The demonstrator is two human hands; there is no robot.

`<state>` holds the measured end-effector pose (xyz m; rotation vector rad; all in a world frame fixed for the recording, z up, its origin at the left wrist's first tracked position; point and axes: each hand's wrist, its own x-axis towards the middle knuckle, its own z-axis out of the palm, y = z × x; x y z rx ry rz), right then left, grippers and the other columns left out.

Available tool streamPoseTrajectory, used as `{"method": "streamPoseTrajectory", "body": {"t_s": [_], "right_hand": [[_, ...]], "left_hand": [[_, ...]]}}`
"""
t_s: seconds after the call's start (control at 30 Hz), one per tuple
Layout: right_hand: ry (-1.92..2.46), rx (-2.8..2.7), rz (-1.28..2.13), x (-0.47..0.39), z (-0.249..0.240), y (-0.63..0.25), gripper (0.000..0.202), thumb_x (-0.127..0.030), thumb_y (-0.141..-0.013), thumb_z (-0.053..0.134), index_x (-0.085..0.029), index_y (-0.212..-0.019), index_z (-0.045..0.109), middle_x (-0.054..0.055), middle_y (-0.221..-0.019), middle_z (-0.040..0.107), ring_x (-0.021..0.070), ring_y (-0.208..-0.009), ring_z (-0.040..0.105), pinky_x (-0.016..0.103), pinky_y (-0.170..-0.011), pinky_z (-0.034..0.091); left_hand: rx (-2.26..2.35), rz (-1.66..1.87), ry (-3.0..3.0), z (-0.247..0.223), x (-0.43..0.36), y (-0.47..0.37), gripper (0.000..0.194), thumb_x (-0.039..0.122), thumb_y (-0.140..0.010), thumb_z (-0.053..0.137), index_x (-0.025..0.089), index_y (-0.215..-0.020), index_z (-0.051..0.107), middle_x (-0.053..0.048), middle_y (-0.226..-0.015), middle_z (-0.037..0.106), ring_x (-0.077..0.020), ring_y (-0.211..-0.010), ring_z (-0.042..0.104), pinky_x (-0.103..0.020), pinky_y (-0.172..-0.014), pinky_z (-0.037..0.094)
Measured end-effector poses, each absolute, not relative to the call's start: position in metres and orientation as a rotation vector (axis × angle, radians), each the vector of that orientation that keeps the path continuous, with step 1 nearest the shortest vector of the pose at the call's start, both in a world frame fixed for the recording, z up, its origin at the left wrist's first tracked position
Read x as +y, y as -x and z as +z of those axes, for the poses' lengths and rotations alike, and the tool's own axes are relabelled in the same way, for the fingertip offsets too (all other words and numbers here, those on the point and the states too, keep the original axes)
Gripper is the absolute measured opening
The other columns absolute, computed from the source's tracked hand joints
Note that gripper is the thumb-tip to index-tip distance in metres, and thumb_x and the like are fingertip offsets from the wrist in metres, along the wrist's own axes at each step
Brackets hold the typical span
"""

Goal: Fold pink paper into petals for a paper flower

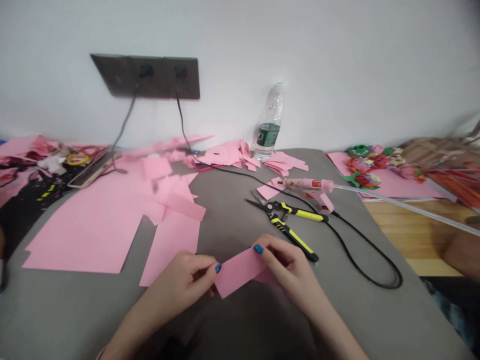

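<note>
A strip of pink paper (240,272) is held between both hands near the front of the grey table. My left hand (187,280) pinches its left end between thumb and fingers. At the upper right end, my right hand (285,262) grips the strip with the thumb on top; another bit of pink paper shows below that hand. Just beyond lie scissors (288,220) with black and yellow handles, blades apart. Behind them rests a pink glue gun (309,190) with a long clear glue stick in its back. Large pink sheets (93,225) lie to the left.
A plastic bottle (268,130) stands against the wall among pink paper pieces (232,152). A black cord (360,270) loops at right. Paper flowers (375,162) lie at far right, a phone (92,172) at left. Another person's arm (465,250) shows at the right edge.
</note>
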<state>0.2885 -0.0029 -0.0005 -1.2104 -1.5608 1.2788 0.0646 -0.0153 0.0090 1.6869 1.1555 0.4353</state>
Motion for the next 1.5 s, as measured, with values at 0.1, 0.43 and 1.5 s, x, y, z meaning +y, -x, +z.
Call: {"method": "streamPoseTrajectory", "body": {"t_s": [0.1,0.43,1.5], "right_hand": [[1.247,-1.442,1.320,0.000,-0.010,-0.294,0.038,-0.048,-0.094,0.057,-0.019,-0.070,0.057,-0.001,-0.067,0.049,0.0141,-0.061,0.043,0.025,-0.056,0.034],[1.264,-1.185,1.541,-0.003,-0.025,-0.283,0.046,-0.065,-0.085,0.063,-0.019,-0.082,0.061,-0.002,-0.068,0.050,0.0124,-0.057,0.042,0.022,-0.052,0.032],[1.150,-1.231,1.615,-0.010,-0.001,-0.279,0.042,-0.056,-0.089,0.066,-0.017,-0.105,0.069,0.007,-0.088,0.075,0.0207,-0.076,0.070,0.026,-0.061,0.053]], "left_hand": [[1.188,0.467,-1.648,0.010,-0.016,-0.061,0.041,0.029,-0.101,0.040,0.018,-0.069,0.062,0.000,-0.066,0.070,-0.0141,-0.064,0.066,-0.022,-0.062,0.046],[1.173,0.575,-1.773,0.007,-0.023,-0.061,0.061,0.018,-0.082,0.071,0.031,-0.140,0.059,-0.006,-0.142,0.063,-0.0267,-0.128,0.060,-0.040,-0.108,0.048],[1.221,0.883,-1.246,0.009,-0.026,-0.076,0.021,0.037,-0.089,0.066,0.020,-0.100,0.068,-0.003,-0.084,0.067,-0.0179,-0.074,0.064,-0.024,-0.061,0.053]]}}
